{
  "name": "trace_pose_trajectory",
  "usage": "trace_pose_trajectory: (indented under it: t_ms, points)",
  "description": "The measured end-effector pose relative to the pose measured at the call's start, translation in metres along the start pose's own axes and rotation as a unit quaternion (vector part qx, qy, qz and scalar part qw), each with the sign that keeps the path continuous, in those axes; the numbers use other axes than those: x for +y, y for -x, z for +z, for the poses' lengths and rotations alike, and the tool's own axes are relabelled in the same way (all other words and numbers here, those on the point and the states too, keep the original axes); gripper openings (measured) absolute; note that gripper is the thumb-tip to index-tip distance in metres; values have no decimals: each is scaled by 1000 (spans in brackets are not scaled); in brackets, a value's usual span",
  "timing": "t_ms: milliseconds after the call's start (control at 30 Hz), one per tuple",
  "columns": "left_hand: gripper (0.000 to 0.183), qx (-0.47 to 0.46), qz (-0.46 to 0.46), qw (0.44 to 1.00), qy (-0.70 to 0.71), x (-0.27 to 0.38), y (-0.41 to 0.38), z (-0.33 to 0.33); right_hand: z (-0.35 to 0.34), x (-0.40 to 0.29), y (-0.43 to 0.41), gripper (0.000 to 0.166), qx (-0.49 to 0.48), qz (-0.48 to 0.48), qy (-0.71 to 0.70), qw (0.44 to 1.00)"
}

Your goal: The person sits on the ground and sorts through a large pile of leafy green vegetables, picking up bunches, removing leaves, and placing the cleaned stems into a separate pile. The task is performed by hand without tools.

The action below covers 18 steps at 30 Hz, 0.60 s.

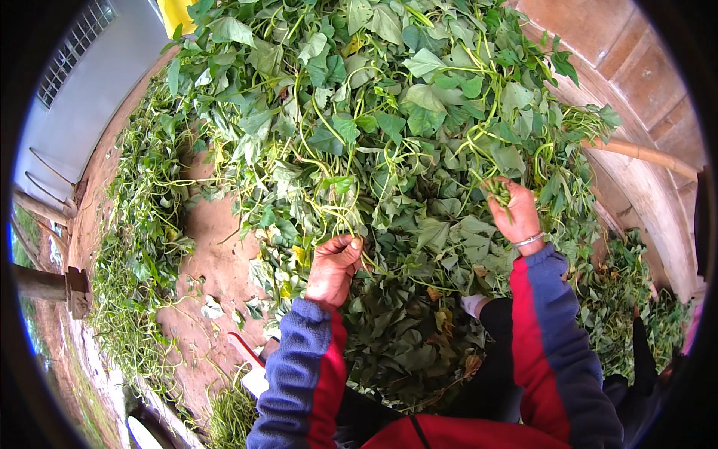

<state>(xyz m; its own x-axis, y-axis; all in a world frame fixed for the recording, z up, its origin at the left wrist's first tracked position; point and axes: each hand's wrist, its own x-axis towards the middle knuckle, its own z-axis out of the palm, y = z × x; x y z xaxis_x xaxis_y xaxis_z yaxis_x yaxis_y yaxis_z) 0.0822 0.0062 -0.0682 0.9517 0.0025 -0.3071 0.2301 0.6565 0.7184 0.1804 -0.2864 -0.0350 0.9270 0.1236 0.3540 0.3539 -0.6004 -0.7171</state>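
Observation:
A large heap of leafy green vines [426, 112] lies before me and fills the middle of the view. My left hand [334, 269], at the heap's lower edge, pinches a thin vine stem between thumb and forefinger. Farther right, my right hand [513, 210] is closed around a small bunch of short green stalks [498, 192], their cut or broken ends showing beside the thumb. It wears a metal bangle [529, 240] at the wrist. Light-green stems cross just above both hands. The left hand's lower fingers are curled out of sight.
A long band of vines [146, 224] lies at left on the earthen floor [213, 247]. Near my left sleeve are a red-edged object [245, 349] and a pile of thin stems [233, 418]. A bamboo pole [645, 152] juts at right. Part of another person [645, 359] shows at lower right.

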Motion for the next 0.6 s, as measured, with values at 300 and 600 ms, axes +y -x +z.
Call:
trace_pose_trajectory:
  t_ms: [300, 600]
  points:
    - [4, 1, 35, 999, 20, 5, -2, 6, 8, -37, 8, 2, -127, 19, -90, 988]
    - [9, -26, 7, 999, -17, -6, -4, 11, 64, -81, 46, 20, -302, 15, -150, 941]
